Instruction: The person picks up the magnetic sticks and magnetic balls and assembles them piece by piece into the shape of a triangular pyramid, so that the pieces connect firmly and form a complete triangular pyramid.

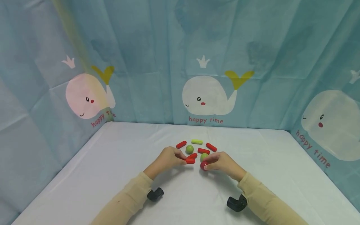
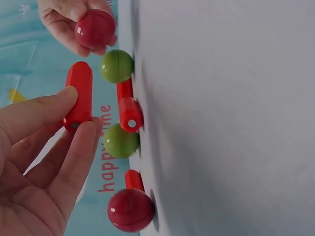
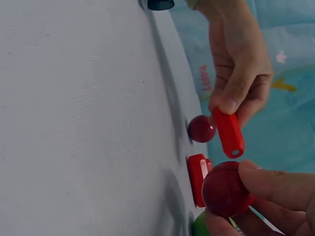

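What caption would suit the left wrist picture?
Left hand pinches a red rod while the right hand holds a red ball.

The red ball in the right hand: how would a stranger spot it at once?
Find the white table before the whale curtain and the cluster of toy pieces at its middle. The red ball is at the near edge, pinched by the right hand; the only ball being held.
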The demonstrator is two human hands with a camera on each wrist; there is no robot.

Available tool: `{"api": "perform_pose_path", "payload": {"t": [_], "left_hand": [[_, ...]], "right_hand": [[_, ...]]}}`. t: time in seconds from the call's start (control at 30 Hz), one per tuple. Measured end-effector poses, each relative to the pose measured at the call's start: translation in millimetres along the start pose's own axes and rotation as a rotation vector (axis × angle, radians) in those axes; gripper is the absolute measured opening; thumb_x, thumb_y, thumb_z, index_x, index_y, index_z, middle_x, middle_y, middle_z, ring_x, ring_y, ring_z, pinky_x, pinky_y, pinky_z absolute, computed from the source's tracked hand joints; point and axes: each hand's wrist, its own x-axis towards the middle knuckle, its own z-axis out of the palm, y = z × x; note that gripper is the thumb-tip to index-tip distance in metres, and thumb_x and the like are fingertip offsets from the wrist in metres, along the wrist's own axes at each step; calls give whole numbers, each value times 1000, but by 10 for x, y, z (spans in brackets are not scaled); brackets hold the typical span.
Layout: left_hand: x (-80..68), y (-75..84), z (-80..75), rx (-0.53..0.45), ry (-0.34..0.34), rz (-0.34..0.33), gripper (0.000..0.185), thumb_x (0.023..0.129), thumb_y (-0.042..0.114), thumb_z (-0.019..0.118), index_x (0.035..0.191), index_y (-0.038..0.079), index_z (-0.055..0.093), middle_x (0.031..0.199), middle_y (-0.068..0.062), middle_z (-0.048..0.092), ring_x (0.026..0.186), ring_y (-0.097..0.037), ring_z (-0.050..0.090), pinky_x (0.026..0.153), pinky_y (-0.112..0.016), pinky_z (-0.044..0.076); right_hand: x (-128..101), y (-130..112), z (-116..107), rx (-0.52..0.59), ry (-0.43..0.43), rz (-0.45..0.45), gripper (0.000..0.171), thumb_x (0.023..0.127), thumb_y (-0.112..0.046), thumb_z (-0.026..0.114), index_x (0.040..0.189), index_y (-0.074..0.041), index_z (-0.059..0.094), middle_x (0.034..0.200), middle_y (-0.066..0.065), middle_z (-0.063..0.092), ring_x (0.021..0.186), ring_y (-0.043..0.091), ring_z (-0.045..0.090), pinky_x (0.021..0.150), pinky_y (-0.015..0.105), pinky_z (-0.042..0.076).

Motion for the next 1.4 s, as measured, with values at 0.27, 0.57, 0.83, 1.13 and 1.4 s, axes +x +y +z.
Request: {"api": "perform_pose_path", "payload": {"t": [0.27,0.57,0.83,1.13,1.4], "left_hand": [[-8,-12,23,-18,-7,1,10,80,15,82,90,14,80,86,3,75,82,-13,57,71,-26,49],[7,-47,61,-22,-29,0,12,81,16,81,93,16,80,91,3,74,85,-14,56,69,-25,49],[-39,16,31,-25,-24,41,10,80,15,82,90,14,80,85,3,73,84,-14,56,72,-26,48],[-88,-5,48,-6,-23,18,10,81,15,82,90,15,80,87,3,74,84,-14,55,69,-25,48],[-82,27,30,-8,-7,65,10,80,15,82,90,13,80,85,2,73,82,-13,56,70,-25,49]], "right_hand": [[46,-61,45,-32,20,29,31,83,-21,80,112,-11,76,104,1,75,96,14,66,84,34,57],[12,-36,17,-1,27,-4,37,83,-20,79,119,-9,73,109,5,75,101,16,66,89,38,57],[9,-19,43,-6,59,-22,33,82,-20,81,112,-8,75,106,6,76,98,15,65,84,34,58],[3,16,79,-6,38,-22,35,80,-23,83,111,-9,76,102,3,77,99,15,68,87,35,57],[-9,-43,71,0,25,-36,36,80,-24,83,112,-9,76,100,3,78,98,14,69,86,35,58]]}}
